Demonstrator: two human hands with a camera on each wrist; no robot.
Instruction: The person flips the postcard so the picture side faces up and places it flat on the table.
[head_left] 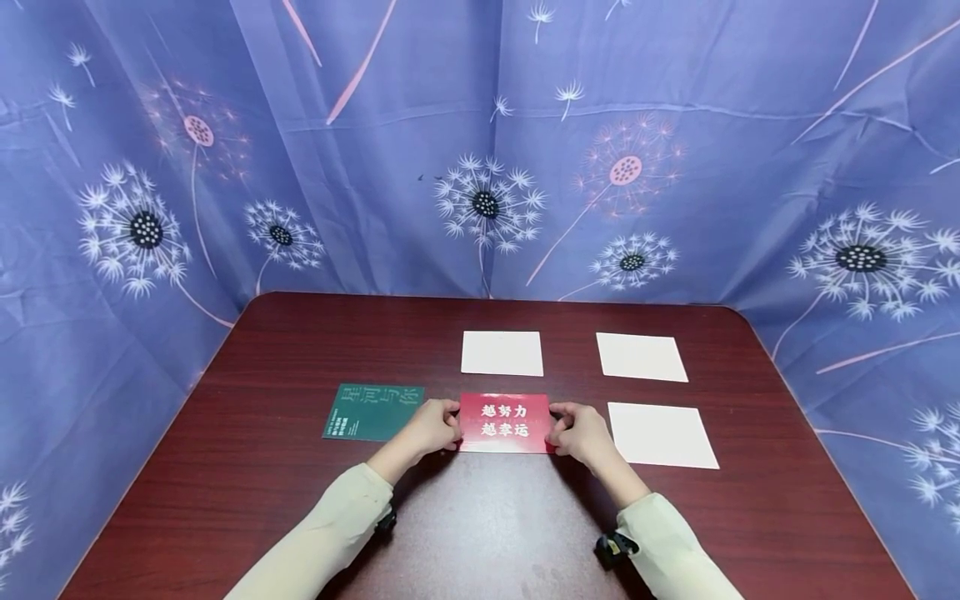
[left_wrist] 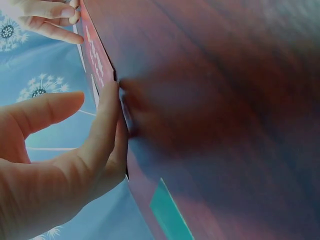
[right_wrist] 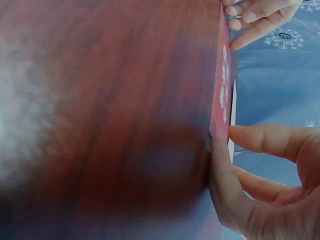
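A red card (head_left: 504,422) with white lettering lies between the two hands, close over the table. My left hand (head_left: 435,427) holds its left edge by the fingertips; in the left wrist view one digit meets the near corner of the card (left_wrist: 96,57), while another stands apart from it. At the opposite edge my right hand (head_left: 581,432) grips the card, thumb and a finger at its corner in the right wrist view. Just left of the left hand is a green card (head_left: 371,414) with pale lettering, partly covered by that hand.
A white card (head_left: 502,353) lies behind the red one. Farther right are a back white card (head_left: 642,357) and a front white card (head_left: 662,436), the latter close beside the right hand. Blue dandelion-print cloth (head_left: 487,125) hangs around the dark red wooden table (head_left: 480,517).
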